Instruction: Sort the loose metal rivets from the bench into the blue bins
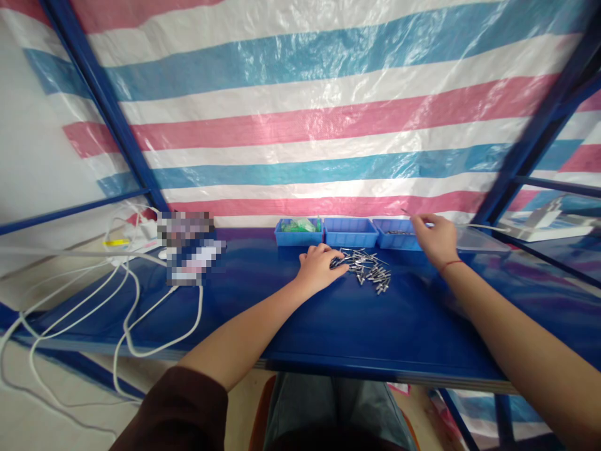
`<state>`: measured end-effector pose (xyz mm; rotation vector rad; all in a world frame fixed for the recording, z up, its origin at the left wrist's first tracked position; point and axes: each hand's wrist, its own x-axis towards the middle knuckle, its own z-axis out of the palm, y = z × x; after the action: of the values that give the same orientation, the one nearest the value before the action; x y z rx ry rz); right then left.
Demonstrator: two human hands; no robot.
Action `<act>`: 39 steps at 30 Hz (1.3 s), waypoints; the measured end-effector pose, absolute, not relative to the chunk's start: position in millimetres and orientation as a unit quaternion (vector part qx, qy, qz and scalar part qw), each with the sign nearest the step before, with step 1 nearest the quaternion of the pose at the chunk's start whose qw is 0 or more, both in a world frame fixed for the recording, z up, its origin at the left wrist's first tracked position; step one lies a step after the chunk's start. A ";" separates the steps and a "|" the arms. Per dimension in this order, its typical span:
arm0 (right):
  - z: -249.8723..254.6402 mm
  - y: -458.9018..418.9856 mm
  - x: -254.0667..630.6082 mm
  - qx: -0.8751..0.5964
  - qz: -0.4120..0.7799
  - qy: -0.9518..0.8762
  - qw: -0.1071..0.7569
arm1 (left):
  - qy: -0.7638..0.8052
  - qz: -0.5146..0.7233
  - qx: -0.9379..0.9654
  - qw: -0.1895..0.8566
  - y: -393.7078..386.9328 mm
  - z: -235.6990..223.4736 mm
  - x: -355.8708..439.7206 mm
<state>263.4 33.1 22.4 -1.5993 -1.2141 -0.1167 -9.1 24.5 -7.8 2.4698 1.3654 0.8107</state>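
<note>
Three small blue plastic bins, the left one [299, 239], the middle one [351, 238] and the right one [395, 243], stand in a row along the back of the counter [338, 329], so I read that side as walled off. A loose heap of slim silver metal pins [377, 274] lies just in front of the middle and right bins. Between heap and front edge I have a broad stretch of glossy blue surface.

The left hand [319, 266] rests against the heap's left side, its fingers curved over the pins and its thumb spread; I cannot tell whether they grip any. The right hand [436, 239] is raised beside the right bin, its fingers pinched on a thin dark piece [404, 212], blurred in my view.

A shiny red, white and blue striped plastic sheet [328, 119] hangs behind, between slanting blue metal posts [103, 94]. White cables [131, 300] loop over the left end and off the front edge, so I see less room there. Beside them, a pixelated patch [195, 257] hides any writing from me.
</note>
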 end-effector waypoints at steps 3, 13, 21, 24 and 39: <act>18.5 33.6 287.3 -0.690 -0.067 -0.519 0.501 | 0.450 0.234 0.857 0.094 22.8 -6.8 -9.7; 27.1 33.7 257.1 -0.692 -0.088 -0.574 0.429 | 0.472 0.226 0.849 0.069 25.6 -7.5 -9.5; 17.3 18.3 194.1 -0.532 0.040 -0.779 0.329 | 0.480 0.301 0.821 0.073 25.8 -5.4 -8.5; 10.6 15.0 177.6 -0.495 0.114 -0.784 0.358 | 0.460 0.359 0.799 0.144 27.6 -5.7 -6.3; 19.3 3.2 154.4 -0.437 0.283 -0.675 0.522 | 0.344 0.481 0.736 0.330 33.1 -13.2 2.1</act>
<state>154.4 3.2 19.3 -1.0455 -1.6178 0.6788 2.1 33.1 -13.2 1.9263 0.8990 1.2573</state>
